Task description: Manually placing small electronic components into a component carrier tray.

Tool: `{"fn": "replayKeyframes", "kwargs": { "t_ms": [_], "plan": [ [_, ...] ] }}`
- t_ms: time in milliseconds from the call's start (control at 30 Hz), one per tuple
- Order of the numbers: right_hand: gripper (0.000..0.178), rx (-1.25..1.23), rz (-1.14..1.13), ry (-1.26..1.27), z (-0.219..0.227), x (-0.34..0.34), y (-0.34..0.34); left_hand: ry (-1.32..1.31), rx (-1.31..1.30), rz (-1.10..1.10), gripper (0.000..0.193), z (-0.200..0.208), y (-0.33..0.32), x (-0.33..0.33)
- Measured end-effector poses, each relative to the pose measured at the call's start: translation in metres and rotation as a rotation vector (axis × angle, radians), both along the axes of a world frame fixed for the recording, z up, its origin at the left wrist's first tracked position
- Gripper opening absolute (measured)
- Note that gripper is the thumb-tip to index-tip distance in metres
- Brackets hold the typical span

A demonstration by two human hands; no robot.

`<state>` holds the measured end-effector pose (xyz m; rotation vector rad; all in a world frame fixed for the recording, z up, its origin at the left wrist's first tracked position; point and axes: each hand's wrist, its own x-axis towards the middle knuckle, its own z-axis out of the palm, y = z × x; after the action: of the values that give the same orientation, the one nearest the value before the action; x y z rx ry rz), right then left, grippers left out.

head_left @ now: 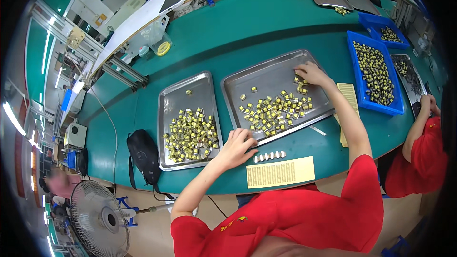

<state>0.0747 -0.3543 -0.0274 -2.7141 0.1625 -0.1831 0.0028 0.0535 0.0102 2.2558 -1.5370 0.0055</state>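
The green table (266, 24) fills the view, curving away under the fisheye. On it sit two steel trays side by side: the right tray (266, 74), set at a slant within easy reach of both arms, and the left tray (183, 95), which carries a dense heap of small yellow components (190, 133). A looser scatter of the same yellow parts (273, 109) lies across the right tray, probably spread thin so single pieces can be picked out.

Below that tray, near the table's front edge, lies a pale label sheet (281, 172), and just above it a short row of parts (269, 155) lined up end to end, seemingly staged beside the sheet.

Now the hands. The right hand (312, 74) stretches far out, arm nearly straight, fingers curled down onto parts at the tray's far side; whether it pinches one I cannot tell. The left hand (236, 147) rests at the tray's near edge, elbow bent, fingers loosely bent and spread, touching the rim, holding nothing visible.
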Motion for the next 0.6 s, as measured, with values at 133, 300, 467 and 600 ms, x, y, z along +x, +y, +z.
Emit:
{"fn": "replayKeyframes", "kwargs": {
  "t_ms": [133,300,467,600],
  "plan": [
    [0.029,0.260,0.121,0.056,0.001,-0.005,0.012,-0.066,-0.032,0.027,0.026,-0.001,0.004,0.000],
    [0.027,0.243,0.173,0.100,0.015,-0.013,0.021,-0.334,0.004,-0.043,0.019,-0.009,0.000,0.002],
    [0.027,0.244,0.281,0.159,0.025,-0.029,0.035,-0.419,0.083,0.010,0.017,-0.005,0.009,0.014],
    [0.026,0.192,0.435,0.116,0.032,-0.044,0.048,-0.239,0.066,0.082,0.018,0.016,0.020,0.019]
  ]
}}
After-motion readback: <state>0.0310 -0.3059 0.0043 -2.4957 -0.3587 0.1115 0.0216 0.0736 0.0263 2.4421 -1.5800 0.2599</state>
